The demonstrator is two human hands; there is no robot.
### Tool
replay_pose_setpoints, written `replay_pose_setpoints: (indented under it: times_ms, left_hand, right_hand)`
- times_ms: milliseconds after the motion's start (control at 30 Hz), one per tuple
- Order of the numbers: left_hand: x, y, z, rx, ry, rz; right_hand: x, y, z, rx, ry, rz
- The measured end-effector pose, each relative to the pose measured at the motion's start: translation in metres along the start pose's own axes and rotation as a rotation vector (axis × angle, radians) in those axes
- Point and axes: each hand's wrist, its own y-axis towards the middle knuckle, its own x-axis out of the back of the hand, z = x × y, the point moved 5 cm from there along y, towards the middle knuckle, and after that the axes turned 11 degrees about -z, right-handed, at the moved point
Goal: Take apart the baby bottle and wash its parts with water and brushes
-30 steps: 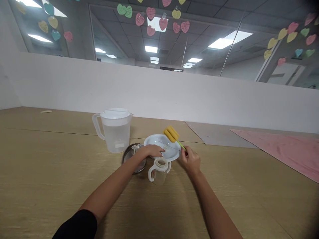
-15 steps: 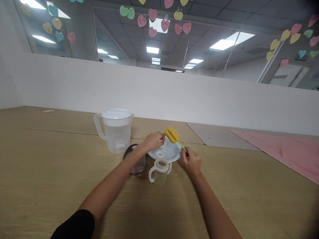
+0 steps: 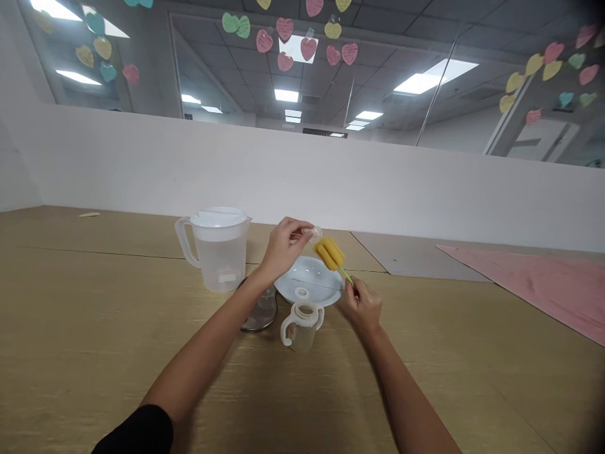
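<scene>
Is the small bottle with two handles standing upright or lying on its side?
Upright. The two-handled bottle stands on the table with its open neck facing up, just before the white plate.

Wooden table — lidded jug, white plate, handled cup, metal lid, pink cloth

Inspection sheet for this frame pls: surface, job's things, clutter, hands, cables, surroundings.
Surface: wooden table, pink cloth at right.
Job's things: sponge brush, small clear piece, white plate, handled cup.
Clutter: lidded pitcher, metal lid.
Hands: left hand pinches the clear piece above the plate; right hand grips the brush's green handle.
Cables: nothing seen.
Surroundings: white partition, paper hearts on glass.
</scene>
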Motion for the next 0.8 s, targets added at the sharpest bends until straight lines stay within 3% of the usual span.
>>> replay_pose_setpoints:
  times_ms: [67,133,333,433,533,633,800]
  left_hand:
    - [-0.009,-0.005,0.000,0.001,0.037,0.136]
    - [-0.013,-0.008,-0.002,-0.020,0.096,0.192]
    - [0.006,-0.003,-0.013,-0.051,0.329,-0.070]
    - [0.008,-0.006,-0.013,-0.108,0.352,-0.064]
    - [0.012,-0.020,-0.002,-0.173,0.322,0.007]
    - [0.030,-0.040,0.016,-0.151,0.250,-0.003]
    - [0.058,-0.076,0.040,-0.149,0.343,-0.012]
  right_hand:
    - [0.000,-0.001,0.000,0.006,-0.013,0.004]
    - [0.001,-0.001,0.000,0.015,-0.016,0.002]
    - [0.002,-0.003,-0.003,-0.011,0.006,-0.012]
    - [0.002,-0.005,-0.004,-0.003,0.005,-0.014]
    - [0.001,-0.005,-0.004,0.012,0.010,-0.011]
    - [0.000,-0.005,-0.003,0.024,0.012,-0.011]
    - [-0.001,-0.003,-0.001,0.005,0.013,0.005]
